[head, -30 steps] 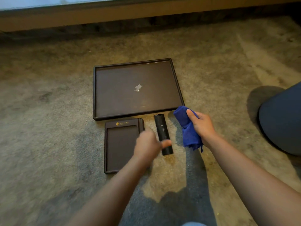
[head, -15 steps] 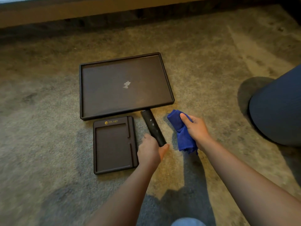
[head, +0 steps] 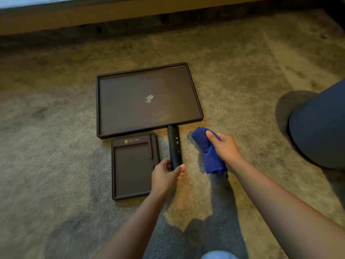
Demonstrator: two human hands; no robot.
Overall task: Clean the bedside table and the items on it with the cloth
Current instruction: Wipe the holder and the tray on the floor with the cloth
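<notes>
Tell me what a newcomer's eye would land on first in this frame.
The bright blue cloth, bunched in the right hand right of centre over the carpet, is the one vivid colour. Beside it, the left hand grips the near end of a black cylinder, between the cloth and a small brown tray. Behind them lies a large dark brown tray with a pale scuff at its middle.

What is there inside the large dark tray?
Inside the large tray only one small pale patch shows, near the middle; loose scrap or chipped surface, I cannot tell. Nothing covers the tray's floor.
</notes>
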